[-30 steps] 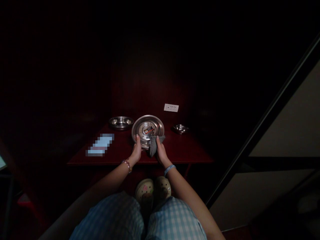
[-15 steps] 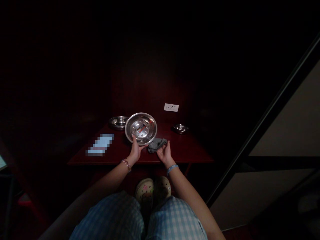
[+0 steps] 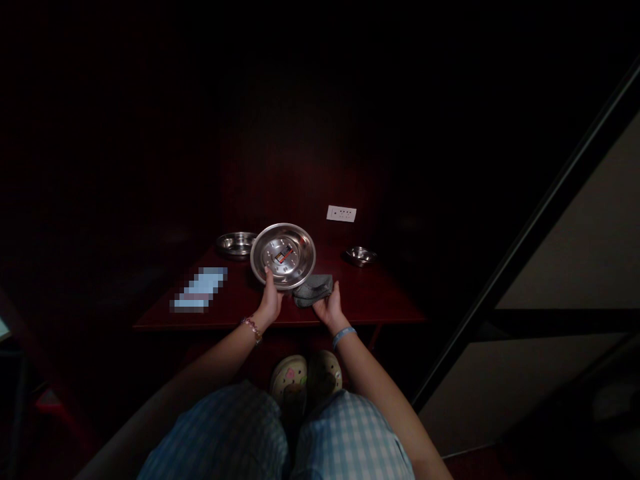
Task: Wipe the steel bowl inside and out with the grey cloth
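A shiny metal basin [image 3: 295,270] with a label on its inside bottom is tilted toward me above the table. My left hand [image 3: 271,301] grips its lower rim, thumb inside and fingers behind. In my right hand [image 3: 330,308] is a grey cloth [image 3: 314,291], held against or close to the basin's lower right side; whether it touches the basin I cannot tell. The fingers of that hand are partly hidden under the cloth.
Behind the held basin, at the left, stands another metal basin [image 3: 235,245]. A small metal bowl [image 3: 361,257] sits at the right of the dark red table [image 3: 380,300]. A blurred-out light blue object [image 3: 201,288] lies on the left. A white socket plate [image 3: 341,213] is on the back wall.
The cloth has shifted slightly left and looks more bunched under the basin's edge. My left fingers are drawn further behind the basin, which has barely moved.
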Tool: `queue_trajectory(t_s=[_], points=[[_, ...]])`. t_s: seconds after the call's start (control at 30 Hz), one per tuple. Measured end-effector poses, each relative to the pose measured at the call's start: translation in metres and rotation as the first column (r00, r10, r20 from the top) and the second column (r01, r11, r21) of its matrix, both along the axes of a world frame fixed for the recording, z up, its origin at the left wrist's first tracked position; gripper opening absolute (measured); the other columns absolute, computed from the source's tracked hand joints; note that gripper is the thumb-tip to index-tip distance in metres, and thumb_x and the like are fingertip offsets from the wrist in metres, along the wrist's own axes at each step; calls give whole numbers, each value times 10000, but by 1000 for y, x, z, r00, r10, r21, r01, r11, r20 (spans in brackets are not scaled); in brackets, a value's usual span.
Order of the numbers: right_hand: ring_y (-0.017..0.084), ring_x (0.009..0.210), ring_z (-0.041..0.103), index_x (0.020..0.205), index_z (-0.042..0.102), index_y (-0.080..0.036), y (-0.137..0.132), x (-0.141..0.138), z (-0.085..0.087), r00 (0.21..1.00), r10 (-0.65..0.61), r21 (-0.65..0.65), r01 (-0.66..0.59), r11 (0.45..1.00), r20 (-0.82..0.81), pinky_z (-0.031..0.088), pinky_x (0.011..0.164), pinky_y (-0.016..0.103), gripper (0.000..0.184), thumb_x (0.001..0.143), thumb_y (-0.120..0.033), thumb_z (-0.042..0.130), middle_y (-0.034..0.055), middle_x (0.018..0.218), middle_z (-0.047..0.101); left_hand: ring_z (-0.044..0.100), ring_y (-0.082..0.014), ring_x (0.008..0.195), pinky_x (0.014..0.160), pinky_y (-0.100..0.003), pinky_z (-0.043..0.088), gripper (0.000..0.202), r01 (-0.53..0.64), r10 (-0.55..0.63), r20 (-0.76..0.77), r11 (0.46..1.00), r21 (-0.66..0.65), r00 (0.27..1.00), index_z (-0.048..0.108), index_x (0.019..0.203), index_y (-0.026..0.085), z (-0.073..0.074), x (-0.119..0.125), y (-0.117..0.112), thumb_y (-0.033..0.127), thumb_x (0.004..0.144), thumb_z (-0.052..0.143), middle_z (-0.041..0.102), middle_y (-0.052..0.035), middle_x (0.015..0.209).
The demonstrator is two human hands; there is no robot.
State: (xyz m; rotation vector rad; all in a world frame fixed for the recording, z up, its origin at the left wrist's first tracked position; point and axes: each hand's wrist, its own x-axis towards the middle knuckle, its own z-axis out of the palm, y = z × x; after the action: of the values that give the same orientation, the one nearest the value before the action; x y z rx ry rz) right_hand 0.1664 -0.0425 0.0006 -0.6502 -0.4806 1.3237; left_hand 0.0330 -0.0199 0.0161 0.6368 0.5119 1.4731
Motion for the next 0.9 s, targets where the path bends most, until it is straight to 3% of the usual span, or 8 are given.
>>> queue_trajectory(t_s=[0.3, 0.47, 0.63, 0.9], points=[[217, 938, 666, 856, 660, -194, 2, 3, -3, 999, -8, 2, 8, 1000, 49, 502, 928, 409, 562, 883, -617, 292, 78, 882, 729, 575, -200, 1188, 1012, -351, 446, 526, -1, 0, -48, 1000, -20, 999, 566, 1270, 187, -5, 1, 5, 530, 923, 370, 653, -108, 1230], [212, 968, 654, 818, 659, -210, 4, 6, -6, 997, -80, 20, 80, 997, 15, 480, 953, 402, 513, 893, -563, 295, 64, 866, 728, 649, -229, 1053, 881, -382, 530, 549, 66, -66, -52, 998, -6, 996, 563, 1259, 168, -2, -2, 2, 540, 927, 334, 691, -129, 1134], [232, 923, 657, 780, 658, -209, 5, 10, -9, 997, -65, 19, 64, 998, 45, 483, 934, 442, 497, 862, -582, 340, 73, 863, 730, 693, -209, 867, 738, -327, 559, 544, 63, -69, -102, 997, -54, 992, 602, 1157, 141, 0, -4, -1, 535, 937, 299, 717, -131, 1020], [218, 872, 665, 839, 659, -201, 8, 10, -11, 998, -61, -24, 61, 998, -15, 493, 919, 407, 533, 873, -588, 294, 66, 827, 728, 681, -175, 781, 727, -304, 545, 488, 38, -39, -40, 999, -36, 998, 598, 1138, 150, -2, -3, 3, 504, 941, 325, 721, -101, 965]])
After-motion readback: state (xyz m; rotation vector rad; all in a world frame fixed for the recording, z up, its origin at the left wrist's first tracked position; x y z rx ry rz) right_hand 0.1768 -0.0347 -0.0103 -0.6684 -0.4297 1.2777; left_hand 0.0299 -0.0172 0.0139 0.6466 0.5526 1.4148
